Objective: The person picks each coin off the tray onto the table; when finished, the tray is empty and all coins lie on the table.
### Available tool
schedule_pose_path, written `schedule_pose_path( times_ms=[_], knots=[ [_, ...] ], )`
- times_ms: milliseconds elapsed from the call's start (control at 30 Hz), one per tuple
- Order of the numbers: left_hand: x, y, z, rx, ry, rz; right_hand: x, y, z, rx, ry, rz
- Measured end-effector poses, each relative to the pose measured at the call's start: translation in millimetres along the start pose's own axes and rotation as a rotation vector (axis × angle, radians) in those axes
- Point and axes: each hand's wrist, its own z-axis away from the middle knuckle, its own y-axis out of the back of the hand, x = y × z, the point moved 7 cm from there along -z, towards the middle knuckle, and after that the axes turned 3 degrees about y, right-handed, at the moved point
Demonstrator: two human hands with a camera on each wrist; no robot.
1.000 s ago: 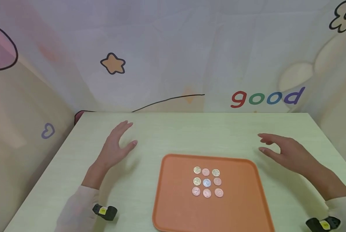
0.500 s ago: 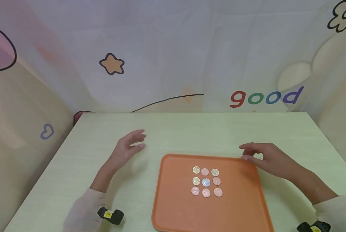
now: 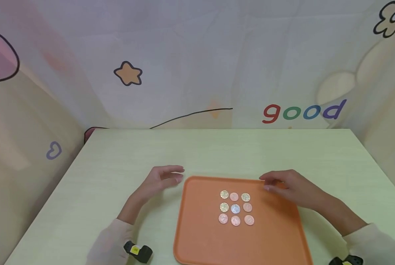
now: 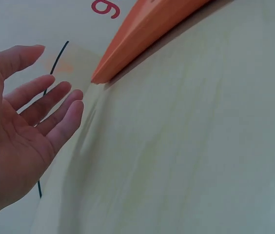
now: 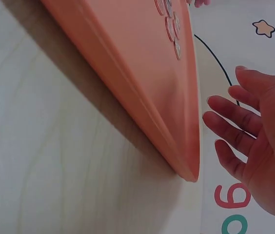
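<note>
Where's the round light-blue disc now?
In the head view, the round light-blue disc is central among nine on the orange rectangular tray, between a round yellow disc at left and a round pink disc at right.

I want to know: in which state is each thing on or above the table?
Orange tray: flat on the table, face up.
Nine round tokens: lying on the tray in three rows of three.
Left hand: empty, fingers relaxed, beside the tray's far left corner.
Right hand: empty, fingers loosely bent, over the tray's far right corner.
Wrist cameras: both worn.
</note>
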Motion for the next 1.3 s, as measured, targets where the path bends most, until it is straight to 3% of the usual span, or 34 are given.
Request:
schedule_pose_path(
  times_ms=[200,333,567,867,1033,1300],
  knots=[
    [-3.4,-16.9,1.8,-0.083,0.007,0.049,-7,-7,-3.6,-0.019,0.044,-0.036],
    [-5.5,-22.7,1.9,-0.090,0.014,0.036,-9,-10,-5.2,-0.041,0.026,-0.044],
    [-6.1,-28.2,0.0,-0.036,0.031,-0.035,-9,-15,-8.2,-0.088,-0.025,-0.047],
    [-1.3,-31.0,-2.1,0.053,0.065,-0.147,-13,-28,-10.1,-0.112,0.039,-0.031],
    [-5.7,-28.1,-1.8,0.131,0.085,-0.139,-11,-35,-11.6,-0.127,0.043,-0.017],
    [-11.4,-27.9,-1.9,0.171,0.138,-0.100,-6,-41,-12.6,-0.129,0.051,-0.081]
  ],
)
